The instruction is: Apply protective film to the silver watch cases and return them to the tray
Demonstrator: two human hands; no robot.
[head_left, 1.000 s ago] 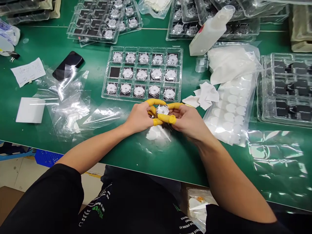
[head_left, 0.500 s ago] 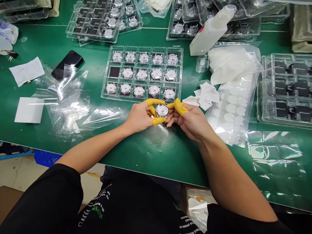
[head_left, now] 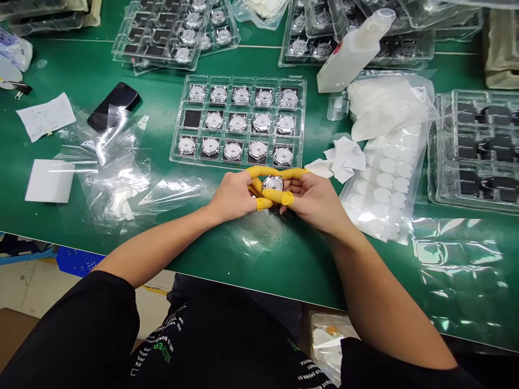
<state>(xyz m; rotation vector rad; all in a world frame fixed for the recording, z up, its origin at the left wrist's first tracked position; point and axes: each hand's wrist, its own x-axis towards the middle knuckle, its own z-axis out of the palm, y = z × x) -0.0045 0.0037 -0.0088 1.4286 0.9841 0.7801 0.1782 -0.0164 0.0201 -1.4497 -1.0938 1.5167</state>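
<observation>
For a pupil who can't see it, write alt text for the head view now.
A left hand and right hand, wearing yellow finger covers, hold a round silver watch-like piece above a green table. Beyond them, a clear tray holds similar pieces, one compartment lacking one; a black phone lies left.

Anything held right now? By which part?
A round silver watch case, held around its rim by fingers of the left hand and right hand.

Yellow finger cots (head_left: 277, 195) partly hide the watch case (head_left: 273, 183); the paper slip (head_left: 46, 116) is illegible.
</observation>
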